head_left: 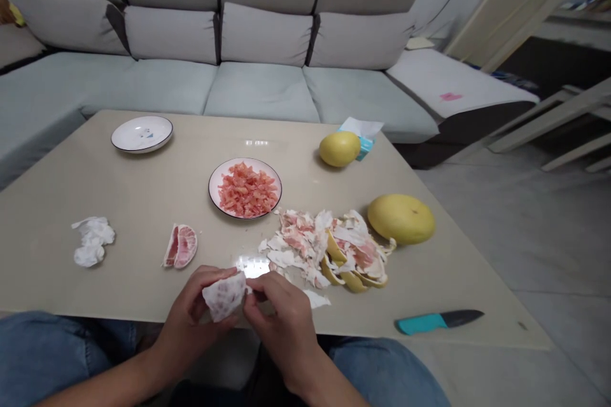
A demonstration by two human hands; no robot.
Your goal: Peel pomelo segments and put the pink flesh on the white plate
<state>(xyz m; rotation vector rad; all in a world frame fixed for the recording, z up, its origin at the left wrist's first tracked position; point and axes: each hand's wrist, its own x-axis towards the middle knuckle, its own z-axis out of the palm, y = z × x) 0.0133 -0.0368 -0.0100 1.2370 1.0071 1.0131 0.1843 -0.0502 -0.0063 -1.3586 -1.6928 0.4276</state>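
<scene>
Above the table's front edge, my left hand [195,305] is wrapped round a pomelo piece [225,296] covered in white pith. My right hand [281,311] pinches at the right end of that piece, thumb and forefinger together; what exactly sits between the fingertips is too small to make out. Just beyond my left hand lie pomelo segments [181,246] with pink flesh showing. A plate [216,200] farther back holds a heap of pink pomelo flesh [248,189]. Right of it spreads a pile of peel and pith scraps [334,248], yellow rind among them.
Two whole yellow pomelos [401,219] stand on the right, the farther one beside a blue tissue pack [366,140]. A knife [439,320] with a teal handle lies near the front right edge. Crumpled tissues [93,240] and a white plate [142,135] are on the left.
</scene>
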